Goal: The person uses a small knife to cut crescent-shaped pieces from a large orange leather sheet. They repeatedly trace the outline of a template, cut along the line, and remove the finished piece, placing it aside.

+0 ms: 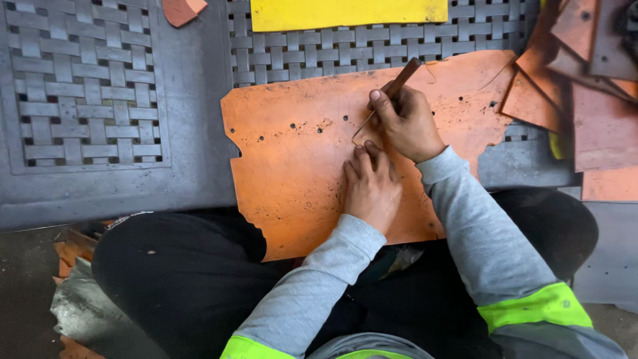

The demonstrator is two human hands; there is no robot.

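A large orange sheet (292, 166) with small punched holes and an irregular outline lies flat across my lap and a dark woven-pattern panel. My right hand (407, 121) grips a thin pointed tool with a brown wooden handle (401, 82); its metal tip touches the sheet near the middle. My left hand (371, 186) lies flat on the sheet just below that tip, fingers together, pressing the sheet down. Both arms wear grey sleeves with bright yellow-green bands.
Dark grey moulded panels with a basket-weave pattern (83, 86) lie at the left and behind the sheet. A yellow sheet (345, 12) lies at the top. Several orange cut pieces (585, 80) are stacked at the right. Scraps (70, 256) lie on the floor at lower left.
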